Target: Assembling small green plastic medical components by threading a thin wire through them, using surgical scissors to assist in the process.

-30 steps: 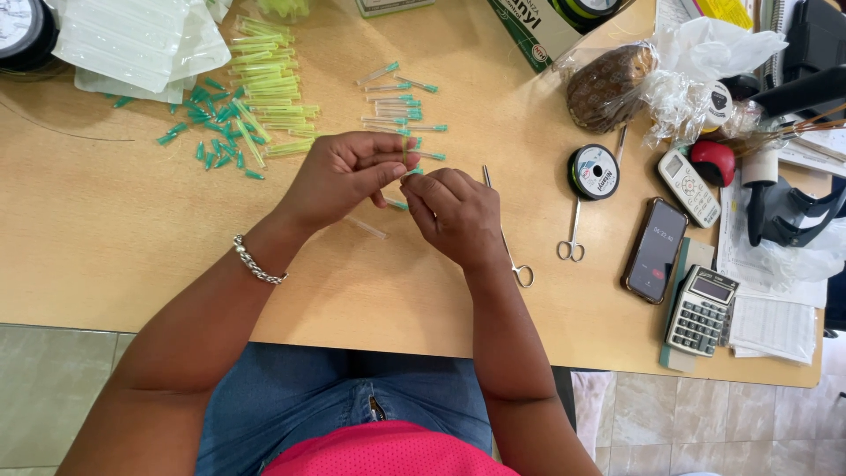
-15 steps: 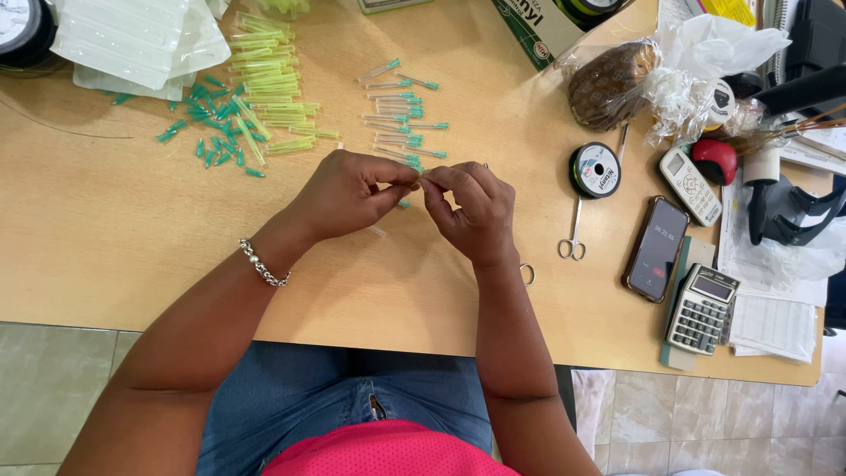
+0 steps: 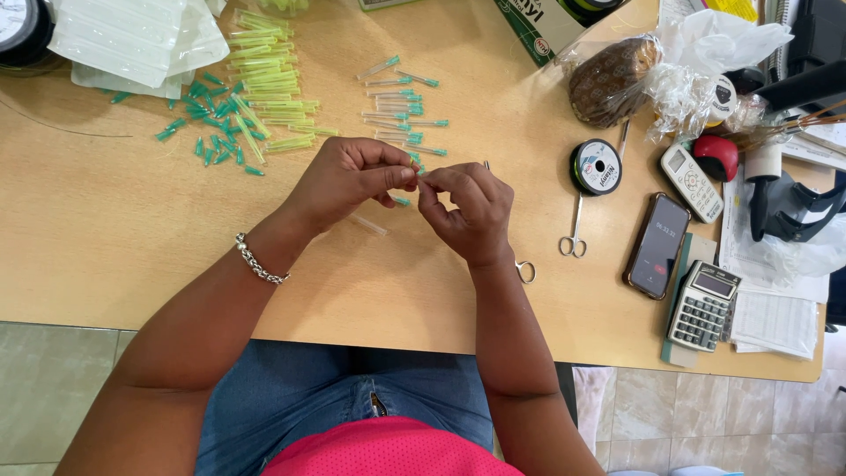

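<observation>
My left hand (image 3: 348, 181) and my right hand (image 3: 467, 210) meet fingertip to fingertip above the wooden table (image 3: 106, 238). Between them they pinch a small needle with a green hub (image 3: 416, 169); most of it is hidden by the fingers. A clear plastic cap (image 3: 370, 226) lies on the table just below my left hand. Behind the hands lie several capped needles with green hubs (image 3: 401, 110). Further left sits a pile of yellow-green tubes (image 3: 269, 101) and loose green caps (image 3: 211, 141).
Scissors (image 3: 574, 225) and a spool of thread (image 3: 597, 167) lie to the right, then a phone (image 3: 657, 244), a calculator (image 3: 703, 305), a remote (image 3: 692, 182) and papers. A bagged brown object (image 3: 612, 78) sits at the back. Clear packets (image 3: 132, 40) lie back left.
Both hands have shifted slightly back and to the left, and the fingertips have closed together on the needle. A clear cap now lies uncovered on the table below the left hand.
</observation>
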